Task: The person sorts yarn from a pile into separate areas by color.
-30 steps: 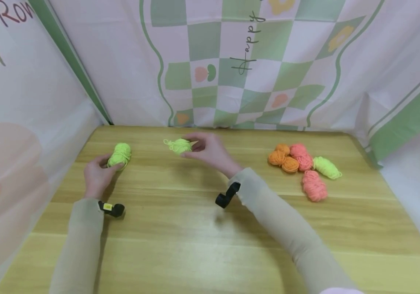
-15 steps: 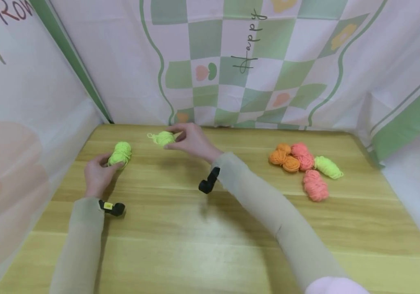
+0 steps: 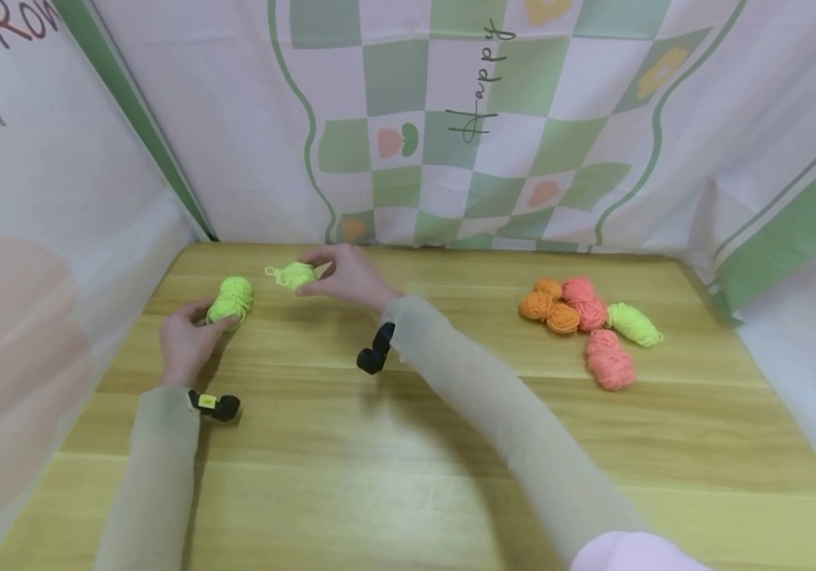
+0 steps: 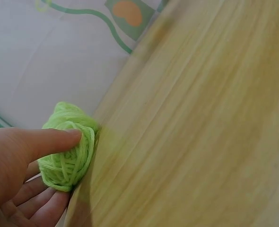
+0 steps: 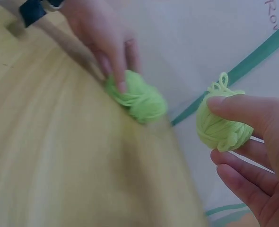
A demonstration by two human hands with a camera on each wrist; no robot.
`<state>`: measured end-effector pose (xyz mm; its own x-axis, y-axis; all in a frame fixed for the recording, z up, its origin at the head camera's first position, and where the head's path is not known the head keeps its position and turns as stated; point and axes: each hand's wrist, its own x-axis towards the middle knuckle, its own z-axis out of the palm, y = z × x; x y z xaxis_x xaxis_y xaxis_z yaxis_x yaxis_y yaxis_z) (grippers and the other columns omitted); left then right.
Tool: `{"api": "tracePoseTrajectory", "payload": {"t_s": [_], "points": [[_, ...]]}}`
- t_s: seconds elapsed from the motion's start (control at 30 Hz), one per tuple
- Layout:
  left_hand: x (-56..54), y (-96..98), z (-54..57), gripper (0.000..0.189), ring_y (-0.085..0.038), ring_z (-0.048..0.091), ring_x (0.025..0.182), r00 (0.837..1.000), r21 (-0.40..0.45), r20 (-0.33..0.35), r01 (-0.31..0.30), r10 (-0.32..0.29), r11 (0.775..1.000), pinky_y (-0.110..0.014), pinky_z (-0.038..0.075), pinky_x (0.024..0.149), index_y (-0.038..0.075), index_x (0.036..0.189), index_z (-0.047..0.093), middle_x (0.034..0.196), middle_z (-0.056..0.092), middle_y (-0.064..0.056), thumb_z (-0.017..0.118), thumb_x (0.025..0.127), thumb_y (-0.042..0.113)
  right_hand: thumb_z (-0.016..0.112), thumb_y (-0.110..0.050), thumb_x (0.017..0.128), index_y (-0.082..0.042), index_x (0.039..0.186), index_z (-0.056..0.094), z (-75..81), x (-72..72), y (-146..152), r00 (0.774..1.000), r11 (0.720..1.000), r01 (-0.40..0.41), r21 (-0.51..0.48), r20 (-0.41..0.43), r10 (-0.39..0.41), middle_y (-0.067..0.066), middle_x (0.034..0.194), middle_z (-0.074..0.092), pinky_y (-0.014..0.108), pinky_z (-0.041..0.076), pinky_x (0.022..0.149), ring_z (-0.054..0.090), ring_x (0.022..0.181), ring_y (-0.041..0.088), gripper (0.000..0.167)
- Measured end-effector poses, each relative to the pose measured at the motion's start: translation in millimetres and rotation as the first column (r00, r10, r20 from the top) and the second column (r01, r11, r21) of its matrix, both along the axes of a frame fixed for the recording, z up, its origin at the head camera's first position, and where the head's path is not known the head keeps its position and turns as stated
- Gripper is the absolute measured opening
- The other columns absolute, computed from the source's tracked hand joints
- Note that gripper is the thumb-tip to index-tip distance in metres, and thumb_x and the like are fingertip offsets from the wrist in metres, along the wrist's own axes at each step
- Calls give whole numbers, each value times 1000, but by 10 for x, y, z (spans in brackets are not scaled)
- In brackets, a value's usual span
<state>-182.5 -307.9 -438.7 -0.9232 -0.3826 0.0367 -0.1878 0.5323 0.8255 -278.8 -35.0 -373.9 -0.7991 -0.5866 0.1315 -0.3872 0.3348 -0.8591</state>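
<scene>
At the table's left side, my left hand (image 3: 189, 339) grips a yellow-green ball of yarn (image 3: 232, 298), thumb across its front in the left wrist view, where the yarn (image 4: 68, 165) rests against the wood. My right hand (image 3: 352, 277) pinches a second yellow-green ball of yarn (image 3: 296, 275) between thumb and fingers, held above the table near its back edge. From that ball, a loose loop (image 5: 220, 82) sticks out in the right wrist view. The two balls are apart, the second one to the right of and slightly behind the first.
On the right of the wooden table (image 3: 393, 460), several orange yarn balls (image 3: 549, 305) touch a coral yarn ball (image 3: 584, 302). Another coral yarn ball (image 3: 611, 361) lies in front, and a yellow skein (image 3: 634, 324) beside them. A patterned curtain (image 3: 465, 159) hangs behind the table.
My right hand has carried its yellow-green ball of yarn leftward, closer to the left hand. The left hand and its ball have stayed in place.
</scene>
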Motion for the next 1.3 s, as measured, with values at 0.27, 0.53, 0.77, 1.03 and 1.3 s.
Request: {"api": "tracePoseTrajectory", "payload": {"t_s": [0.27, 0.53, 0.77, 1.03, 1.3], "points": [[-1, -1, 0, 60, -36, 58, 123, 1000, 8, -7, 5, -5, 1000, -47, 47, 103, -1, 140, 57, 138, 58, -24, 80, 90, 21, 89, -15, 80, -4, 126, 70, -386, 147, -122, 993, 999, -14, -47, 112, 19, 5, 112, 70, 31, 60, 70, 70, 80, 16, 51], [-7, 3, -2, 59, -33, 58, 123, 1000, 14, 9, -5, 5, 1000, -42, 49, 102, 0, 140, 58, 138, 59, -22, 81, 89, 20, 88, -11, 80, -6, 127, 68, -573, 269, -195, 972, 998, 52, -47, 231, -40, 4, 116, 69, 28, 59, 74, 67, 93, 15, 51], [11, 16, 17, 57, -32, 60, 118, 1000, 0, 3, -14, 14, 1000, -38, 51, 97, -2, 137, 60, 134, 62, -23, 81, 89, 20, 86, -13, 84, -8, 131, 67, -605, 340, -266, 970, 994, 113, 4, 215, -111, 4, 121, 68, 24, 55, 81, 65, 100, 15, 51], [0, 19, 9, 58, -33, 59, 121, 1000, 4, -6, -5, 5, 1000, -43, 50, 101, -2, 138, 59, 136, 60, -24, 81, 89, 19, 83, -10, 86, -4, 135, 62, -580, 370, -389, 972, 992, 128, -8, 202, -123, 9, 128, 66, 22, 53, 86, 65, 108, 18, 53], [4, 27, 8, 56, -35, 58, 122, 1000, -11, -12, -11, 11, 1000, -47, 48, 103, -3, 137, 60, 136, 60, -24, 81, 89, 17, 83, -8, 85, -3, 137, 58, -529, 413, -472, 963, 990, 127, -65, 248, -107, 11, 133, 62, 23, 55, 84, 64, 109, 20, 58]]}}
